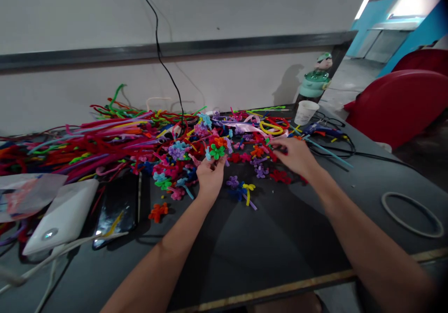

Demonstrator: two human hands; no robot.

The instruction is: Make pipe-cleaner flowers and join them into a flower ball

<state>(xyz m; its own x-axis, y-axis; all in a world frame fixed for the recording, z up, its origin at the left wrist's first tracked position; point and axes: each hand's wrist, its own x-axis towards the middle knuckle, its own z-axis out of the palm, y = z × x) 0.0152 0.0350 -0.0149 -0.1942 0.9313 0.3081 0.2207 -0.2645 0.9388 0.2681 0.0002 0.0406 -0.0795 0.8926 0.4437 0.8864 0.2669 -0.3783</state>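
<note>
My left hand [210, 175] is closed in a pinch on a small bunch of pipe-cleaner flowers [217, 151], with green, orange, light blue and lilac blooms. To the right, my right hand [296, 154] reaches into the loose flowers with its fingers curled together. Red and green fuzzy bits show at its fingertips, but what they grip is hidden. Below that hand lies a red pipe-cleaner flower [280, 177]. Between the hands a purple flower [232, 181] and a blue-and-yellow one [248, 190] rest on the dark table [259, 247].
A long heap of pipe cleaners [115, 140] runs along the wall. Left are a white power bank [63, 215] and a black phone [117, 205] with cables. A paper cup [306, 112], a green figurine [315, 79] and pliers [324, 131] stand or lie right, beyond a white ring [411, 214].
</note>
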